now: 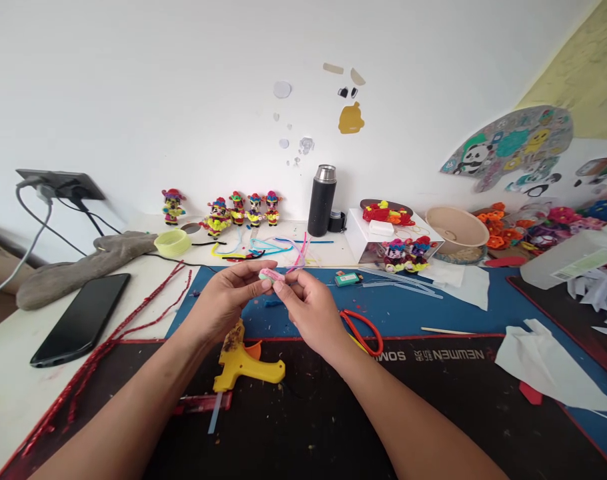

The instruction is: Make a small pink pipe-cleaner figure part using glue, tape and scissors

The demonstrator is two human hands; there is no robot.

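Over the dark mat (333, 427) by the white wall (208, 100), my left (233, 293) and right (306, 303) fingers both pinch a small pink-green piece (271, 275).

Both hands (271, 300) meet, fingertips pinched together.

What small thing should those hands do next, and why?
Perhaps turn the small pink-and-green piece slightly: the left hand and right hand both have fingertips on it, and those fingers cover part of it.
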